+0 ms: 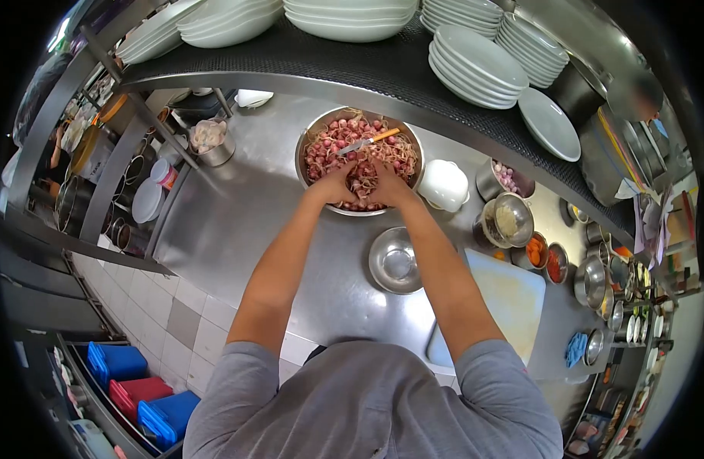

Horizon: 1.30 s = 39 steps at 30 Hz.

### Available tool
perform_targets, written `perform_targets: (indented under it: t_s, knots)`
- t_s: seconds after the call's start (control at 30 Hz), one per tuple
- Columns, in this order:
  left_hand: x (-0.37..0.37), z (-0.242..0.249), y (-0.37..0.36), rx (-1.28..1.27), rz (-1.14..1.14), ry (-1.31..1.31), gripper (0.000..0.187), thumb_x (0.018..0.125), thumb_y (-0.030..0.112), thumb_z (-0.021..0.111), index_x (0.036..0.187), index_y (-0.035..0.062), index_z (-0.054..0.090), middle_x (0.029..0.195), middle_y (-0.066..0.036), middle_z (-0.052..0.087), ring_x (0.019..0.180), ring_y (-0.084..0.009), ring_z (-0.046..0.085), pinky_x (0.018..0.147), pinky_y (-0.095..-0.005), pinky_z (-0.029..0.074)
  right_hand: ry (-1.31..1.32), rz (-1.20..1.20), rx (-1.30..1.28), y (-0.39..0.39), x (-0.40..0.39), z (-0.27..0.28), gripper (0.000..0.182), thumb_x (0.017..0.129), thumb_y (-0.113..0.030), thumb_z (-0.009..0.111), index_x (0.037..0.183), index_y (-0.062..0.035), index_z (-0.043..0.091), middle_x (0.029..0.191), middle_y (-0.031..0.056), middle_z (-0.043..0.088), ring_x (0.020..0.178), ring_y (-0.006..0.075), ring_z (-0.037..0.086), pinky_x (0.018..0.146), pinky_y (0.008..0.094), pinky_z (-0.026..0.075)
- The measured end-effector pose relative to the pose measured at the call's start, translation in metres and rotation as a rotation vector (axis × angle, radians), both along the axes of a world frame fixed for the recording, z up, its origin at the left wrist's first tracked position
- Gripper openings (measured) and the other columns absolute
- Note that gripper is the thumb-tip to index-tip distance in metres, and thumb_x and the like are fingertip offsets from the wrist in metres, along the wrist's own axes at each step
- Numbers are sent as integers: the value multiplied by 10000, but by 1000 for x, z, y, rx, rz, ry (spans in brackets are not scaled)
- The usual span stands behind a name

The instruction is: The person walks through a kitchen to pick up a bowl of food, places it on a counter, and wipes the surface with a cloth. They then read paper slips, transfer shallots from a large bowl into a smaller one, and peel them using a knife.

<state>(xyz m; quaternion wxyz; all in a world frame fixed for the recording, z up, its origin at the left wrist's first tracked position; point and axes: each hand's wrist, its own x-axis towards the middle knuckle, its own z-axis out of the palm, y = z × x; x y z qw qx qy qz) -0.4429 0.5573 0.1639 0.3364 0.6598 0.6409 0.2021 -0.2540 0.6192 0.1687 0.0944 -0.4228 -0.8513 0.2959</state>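
A large steel bowl (299, 157) heaped with small red shallots (340, 126), their dry roots and stalks still on, stands on the steel counter. My left hand (335, 186) reaches over its near rim from the left. From the other side comes my right hand (390, 186). Both hands are sunk among the shallots, fingers curled round a clump between them; the fingertips are partly hidden. Just beyond my hands a knife (355, 146) with an orange handle lies on top of the heap.
An empty steel bowl (396, 261) sits near my right forearm. A white cutting board (513, 294) lies to the right, and a white lidded dish (444, 186) stands beside the shallots. Overhead, a shelf (291, 65) carries stacked white plates (474, 65). Ingredient bowls (509, 219) line the right side.
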Motion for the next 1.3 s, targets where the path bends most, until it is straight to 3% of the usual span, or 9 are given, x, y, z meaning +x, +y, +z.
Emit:
perform_targets:
  t_s: [0.13, 0.3, 0.5, 0.6, 0.77, 0.87, 0.9, 1.0, 1.3]
  knots:
    - [10, 3, -1, 49, 78, 153, 1056, 541, 211, 810, 1457, 43, 312, 1316, -262, 510, 1202, -341, 517, 1021, -354, 406, 13, -7, -42, 6, -5, 1, 1060, 544, -191, 837, 1449, -54, 303, 1448, 273, 316, 1258, 383, 460, 1033, 388, 426]
    - [13, 24, -5, -107, 114, -298, 1010, 584, 159, 767, 1474, 65, 297, 1235, -231, 572, 1113, -275, 564, 942, -325, 444, 313, -48, -262, 3, -7, -5, 950, 572, -152, 796, 1407, -18, 363, 1348, 245, 445, 1190, 330, 516, 1000, 350, 440]
    - [15, 3, 2, -15, 145, -268, 877, 627, 16, 687, 1439, 52, 356, 1054, -142, 629, 892, -196, 606, 750, -289, 493, 350, -70, -469, -4, -11, 16, 783, 624, -45, 718, 1340, 47, 415, 1170, 200, 580, 1062, 269, 585, 738, 338, 533]
    - [13, 9, 3, -79, 164, -478, 772, 668, -54, 637, 1398, 38, 405, 965, -88, 623, 794, -150, 598, 665, -268, 486, 542, -87, -347, 9, -17, -25, 757, 632, -38, 703, 1331, 49, 426, 1149, 193, 594, 1040, 261, 595, 737, 332, 527]
    - [9, 35, 4, -127, 201, -782, 666, 745, -131, 568, 1375, 44, 438, 901, -53, 613, 694, -116, 586, 595, -240, 490, 576, -97, -378, 10, -16, 14, 724, 639, -32, 672, 1318, 59, 438, 1146, 198, 610, 1070, 259, 589, 917, 311, 463]
    - [6, 44, 12, -100, 269, -893, 671, 754, -142, 545, 1386, 49, 425, 954, -76, 629, 685, -119, 596, 586, -248, 535, 517, -82, -230, 31, -21, 17, 727, 641, -66, 683, 1315, 60, 441, 1137, 213, 609, 1065, 274, 592, 921, 322, 462]
    - [7, 54, 12, -119, 298, -855, 665, 766, -139, 544, 1392, 46, 414, 1038, -111, 634, 721, -132, 622, 592, -269, 574, 493, -104, -475, 4, -12, 74, 751, 640, -104, 697, 1321, 67, 431, 1157, 237, 602, 1084, 303, 589, 939, 335, 450]
    - [5, 61, 24, -39, 274, -752, 666, 773, -136, 555, 1395, 48, 405, 1101, -130, 622, 760, -158, 640, 609, -281, 586, 345, -97, -199, 11, -13, 90, 875, 643, -70, 700, 1421, 51, 320, 1106, 183, 624, 1018, 223, 601, 882, 300, 458]
    - [49, 128, -19, 153, 221, -692, 623, 730, 4, 641, 1322, -46, 451, 1048, -96, 613, 922, -168, 601, 778, -275, 499, 597, 80, -215, 19, 15, 99, 588, 679, 56, 636, 1250, 2, 505, 1106, 84, 625, 956, 144, 608, 786, 262, 511]
